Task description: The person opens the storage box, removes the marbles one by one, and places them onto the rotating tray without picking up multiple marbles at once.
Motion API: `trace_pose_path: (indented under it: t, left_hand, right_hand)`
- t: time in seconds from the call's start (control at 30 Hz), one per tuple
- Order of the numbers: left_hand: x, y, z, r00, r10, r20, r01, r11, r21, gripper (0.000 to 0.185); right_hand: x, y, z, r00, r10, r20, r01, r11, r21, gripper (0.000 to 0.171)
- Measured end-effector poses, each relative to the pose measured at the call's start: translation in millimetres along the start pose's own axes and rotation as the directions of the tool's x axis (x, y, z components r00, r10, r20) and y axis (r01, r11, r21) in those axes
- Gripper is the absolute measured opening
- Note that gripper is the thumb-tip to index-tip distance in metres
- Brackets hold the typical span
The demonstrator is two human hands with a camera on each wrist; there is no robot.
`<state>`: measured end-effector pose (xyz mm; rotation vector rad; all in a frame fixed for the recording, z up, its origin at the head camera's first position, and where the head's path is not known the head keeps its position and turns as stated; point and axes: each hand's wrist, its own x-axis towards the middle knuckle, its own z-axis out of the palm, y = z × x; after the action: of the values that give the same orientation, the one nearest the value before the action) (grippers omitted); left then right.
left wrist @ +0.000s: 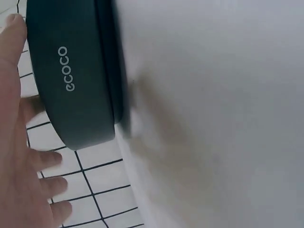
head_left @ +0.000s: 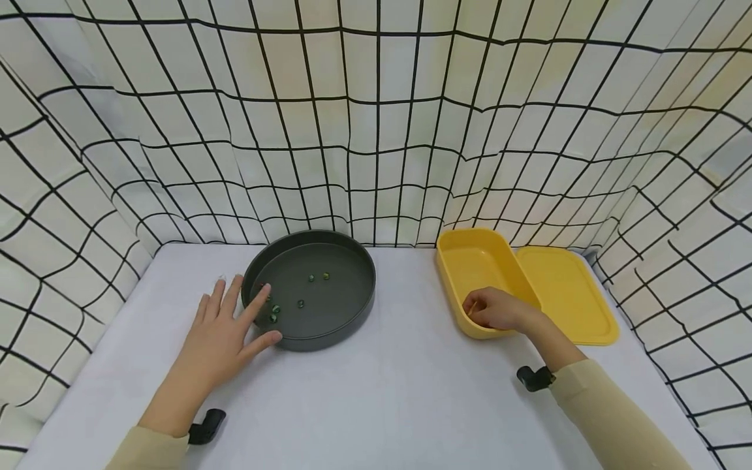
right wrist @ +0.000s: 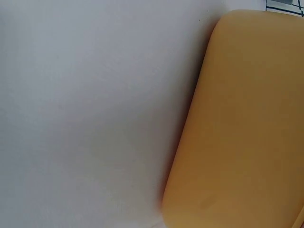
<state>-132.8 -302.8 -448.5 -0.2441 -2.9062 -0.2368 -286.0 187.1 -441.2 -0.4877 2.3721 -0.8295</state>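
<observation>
A round dark grey-green tray [head_left: 329, 326] holds several small greenish glassy balls that look like marbles [head_left: 276, 309], mostly near its left side. My left hand [head_left: 220, 333] is spread at the tray's left rim, thumb and index finger reaching over it. In the left wrist view the tray's outer wall [left wrist: 71, 71] bears the lettering "ecoco", with the left hand [left wrist: 19, 142] beside it. At the right, my right hand [head_left: 496, 308] dips into the near end of a yellow box [head_left: 478, 258], fingers curled. Its fingertips are partly hidden, so I cannot tell what they hold. The right wrist view shows the box's outer wall [right wrist: 242, 123].
A flat yellow lid [head_left: 566, 297] lies against the box's right side. Everything stands on a white-covered table [head_left: 399, 391]. White walls with a black grid [head_left: 376, 130] rise at the back and both sides, close behind the tray and box.
</observation>
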Motion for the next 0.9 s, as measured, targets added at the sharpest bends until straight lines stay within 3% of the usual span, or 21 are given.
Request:
trace_pose_path:
  t: [0.33, 0.63, 0.9]
  left_hand:
    - [19.9, 11.1, 9.4, 0.993, -0.103, 0.053, 0.107, 0.992, -0.069, 0.097]
    - [17.3, -1.5, 12.0, 0.973, -0.22, 0.074, 0.225, 0.972, -0.072, 0.121]
    - [18.1, -0.8, 12.6, 0.963, -0.246, 0.113, 0.255, 0.964, -0.079, 0.129]
  right_hand:
    - [1.1, 4.2, 1.5, 1.0, 0.017, -0.022, -0.017, 1.0, -0.006, 0.013]
    - [0.7, 4.9, 5.4, 0.999, 0.007, -0.046, -0.007, 1.0, 0.0, 0.008]
    - [0.8, 7.3, 4.2, 0.998, -0.009, -0.063, 0.009, 1.0, -0.002, 0.01]
